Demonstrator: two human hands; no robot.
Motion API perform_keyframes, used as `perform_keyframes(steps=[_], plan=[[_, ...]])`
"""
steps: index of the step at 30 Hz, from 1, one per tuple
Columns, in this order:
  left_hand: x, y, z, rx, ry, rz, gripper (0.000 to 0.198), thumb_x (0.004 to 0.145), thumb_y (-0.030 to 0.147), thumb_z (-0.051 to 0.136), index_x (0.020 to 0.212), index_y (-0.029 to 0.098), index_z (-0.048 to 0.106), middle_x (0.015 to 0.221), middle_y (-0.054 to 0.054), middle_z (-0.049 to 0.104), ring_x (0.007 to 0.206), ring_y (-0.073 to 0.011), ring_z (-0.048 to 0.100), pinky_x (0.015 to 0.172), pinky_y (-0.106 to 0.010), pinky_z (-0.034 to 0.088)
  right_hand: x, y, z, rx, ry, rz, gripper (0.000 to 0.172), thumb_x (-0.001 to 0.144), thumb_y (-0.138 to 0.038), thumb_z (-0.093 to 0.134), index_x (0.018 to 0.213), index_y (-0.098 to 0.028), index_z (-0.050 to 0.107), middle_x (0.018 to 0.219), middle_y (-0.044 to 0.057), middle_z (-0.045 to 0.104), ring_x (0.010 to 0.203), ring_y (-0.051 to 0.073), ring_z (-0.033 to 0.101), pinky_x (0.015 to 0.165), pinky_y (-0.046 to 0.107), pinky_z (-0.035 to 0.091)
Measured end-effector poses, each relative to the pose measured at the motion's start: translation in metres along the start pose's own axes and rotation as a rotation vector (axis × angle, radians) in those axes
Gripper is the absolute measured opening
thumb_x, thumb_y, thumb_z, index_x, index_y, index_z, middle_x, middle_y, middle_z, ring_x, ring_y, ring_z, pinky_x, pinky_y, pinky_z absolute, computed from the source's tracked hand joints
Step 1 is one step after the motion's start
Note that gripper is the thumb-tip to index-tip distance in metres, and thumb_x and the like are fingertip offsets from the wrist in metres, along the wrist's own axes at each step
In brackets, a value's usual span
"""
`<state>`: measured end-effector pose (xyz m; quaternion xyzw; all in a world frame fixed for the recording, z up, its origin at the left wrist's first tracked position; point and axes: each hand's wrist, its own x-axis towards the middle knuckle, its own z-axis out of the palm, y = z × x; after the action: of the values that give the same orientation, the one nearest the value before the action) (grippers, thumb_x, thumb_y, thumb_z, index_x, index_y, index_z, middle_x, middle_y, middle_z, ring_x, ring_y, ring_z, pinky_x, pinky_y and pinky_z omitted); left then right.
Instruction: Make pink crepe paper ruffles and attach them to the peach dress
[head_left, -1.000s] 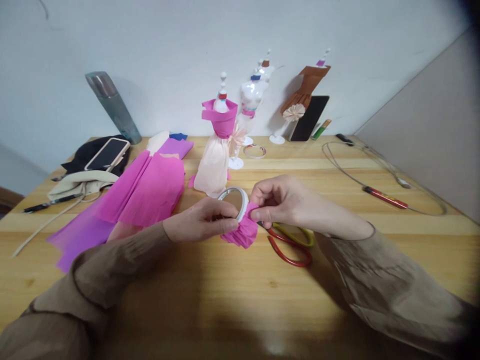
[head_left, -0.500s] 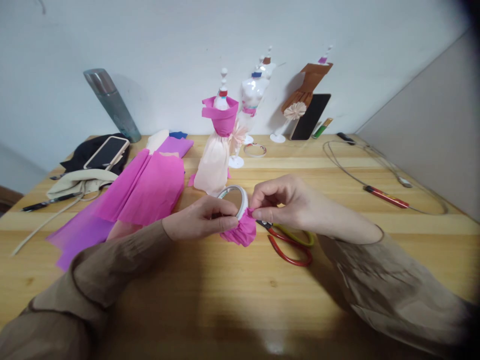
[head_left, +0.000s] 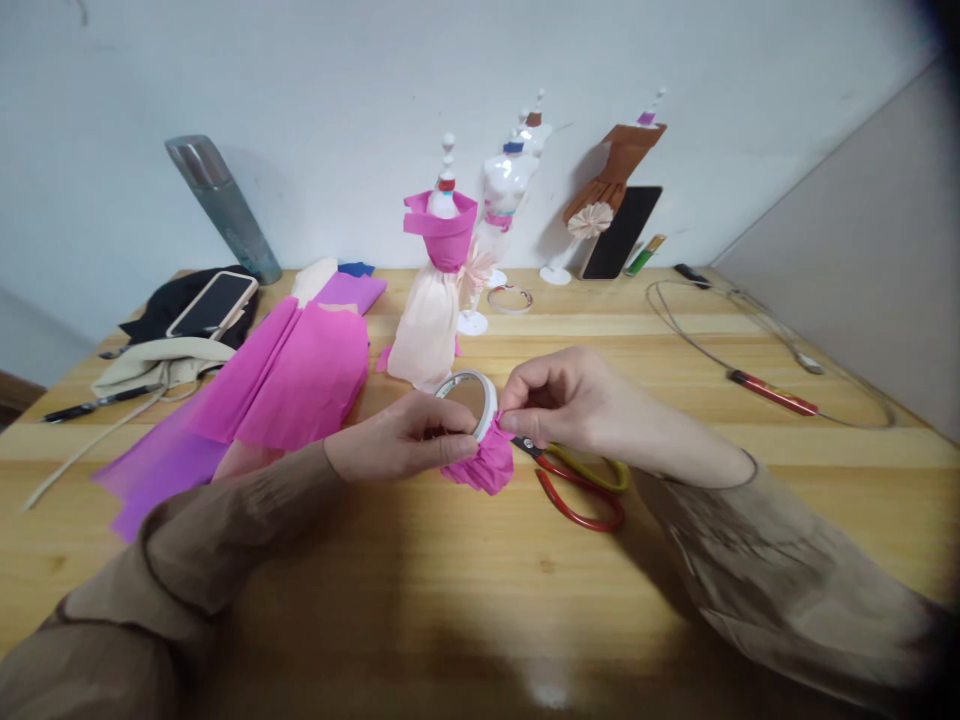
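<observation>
My left hand grips a white roll of tape, its thumb along the near side of the ring. A gathered piece of bright pink crepe paper hangs in ruffles from the roll's lower edge. My right hand is closed in a pinch on the paper's upper right edge, close to the tape. Red and yellow-handled scissors lie on the table just beneath my right hand, their blades partly covered. Behind the roll stands a small mannequin dressed in a pink top and pale skirt.
Pink and purple paper sheets lie at left, near a phone and a pen. A bottle leans on the wall. More mannequins stand at the back. A cable and red stick lie at right.
My right hand has shifted very slightly left, still pinching the pink paper against the tape roll. My left hand and the roll have hardly moved.
</observation>
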<state>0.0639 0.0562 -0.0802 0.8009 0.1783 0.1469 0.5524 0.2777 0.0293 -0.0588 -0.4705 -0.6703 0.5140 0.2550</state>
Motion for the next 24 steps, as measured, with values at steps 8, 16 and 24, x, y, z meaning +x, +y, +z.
perform_keyframes(steps=[8, 16, 24], plan=[[0.0002, -0.0014, -0.0001, 0.033, -0.002, 0.014, 0.041, 0.092, 0.039, 0.047, 0.06, 0.018, 0.032, 0.061, 0.005, 0.027, 0.059, -0.0096, 0.027, 0.056, -0.027, 0.022, 0.0019, -0.0005, 0.0016, -0.007, 0.026, 0.007, 0.017, 0.069, -0.028, 0.071, 0.063, -0.016, 0.06, 0.051, -0.003, 0.053, 0.046, 0.008, 0.044, 0.043, 0.022, 0.033], [0.0007, 0.0024, 0.0046, 0.252, 0.013, 0.135, 0.036, 0.093, 0.029, 0.041, 0.061, 0.018, 0.03, 0.061, 0.003, 0.033, 0.06, -0.0107, 0.031, 0.059, -0.028, 0.026, 0.0065, 0.0001, 0.003, 0.039, -0.009, 0.065, 0.015, 0.064, -0.026, 0.07, 0.059, -0.016, 0.06, 0.047, -0.004, 0.052, 0.042, 0.007, 0.043, 0.042, 0.022, 0.032], [0.0003, -0.0017, 0.0033, 0.134, 0.032, 0.071, 0.037, 0.093, 0.036, 0.043, 0.062, 0.017, 0.037, 0.065, 0.001, 0.041, 0.066, -0.0122, 0.039, 0.064, -0.027, 0.032, 0.0023, -0.0034, -0.0062, 0.049, -0.115, 0.019, 0.02, 0.073, -0.033, 0.067, 0.064, -0.015, 0.06, 0.053, -0.003, 0.052, 0.047, 0.008, 0.047, 0.046, 0.022, 0.036]])
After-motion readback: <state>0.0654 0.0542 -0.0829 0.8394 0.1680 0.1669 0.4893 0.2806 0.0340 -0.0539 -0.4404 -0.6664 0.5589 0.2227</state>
